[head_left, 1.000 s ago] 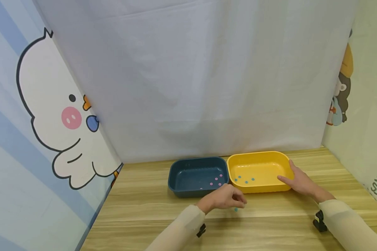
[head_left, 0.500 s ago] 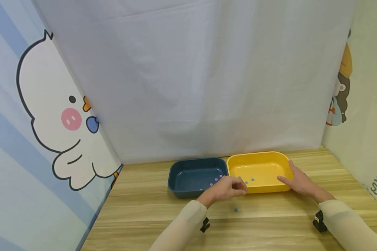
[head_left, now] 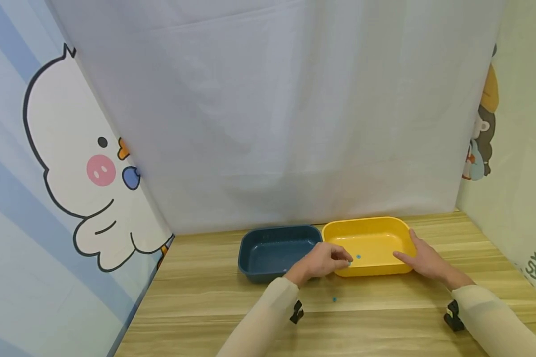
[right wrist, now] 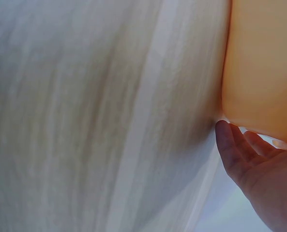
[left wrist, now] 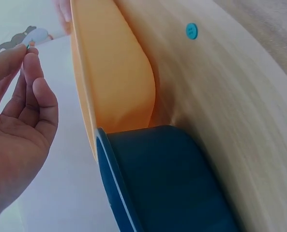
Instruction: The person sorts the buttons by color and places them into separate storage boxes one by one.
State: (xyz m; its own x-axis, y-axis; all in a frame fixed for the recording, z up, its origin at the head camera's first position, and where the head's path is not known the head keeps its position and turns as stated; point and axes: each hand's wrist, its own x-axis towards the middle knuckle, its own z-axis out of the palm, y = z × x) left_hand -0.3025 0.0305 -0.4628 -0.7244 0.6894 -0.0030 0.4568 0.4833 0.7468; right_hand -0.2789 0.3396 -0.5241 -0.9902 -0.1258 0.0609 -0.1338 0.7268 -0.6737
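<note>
My left hand (head_left: 323, 259) hovers over the near left part of the yellow basin (head_left: 375, 269), pinching a small teal button (left wrist: 28, 47) between thumb and index finger. Inside that basin a blue button (head_left: 359, 256) shows; my left hand hides the area around it. My right hand (head_left: 429, 258) holds the basin's right end, thumb over the rim and fingers along the outer wall. Another teal button (left wrist: 191, 31) lies on the wooden table in front of the basins.
A dark blue basin (head_left: 268, 277) stands against the yellow one's left side, partly covered by my left hand and wrist. Behind both hangs a white cloth (head_left: 268, 148). Printed walls rise at left and right.
My left hand has risen from the table in front of the basins and moved forward over the yellow basin's near rim. The right hand keeps its place.
</note>
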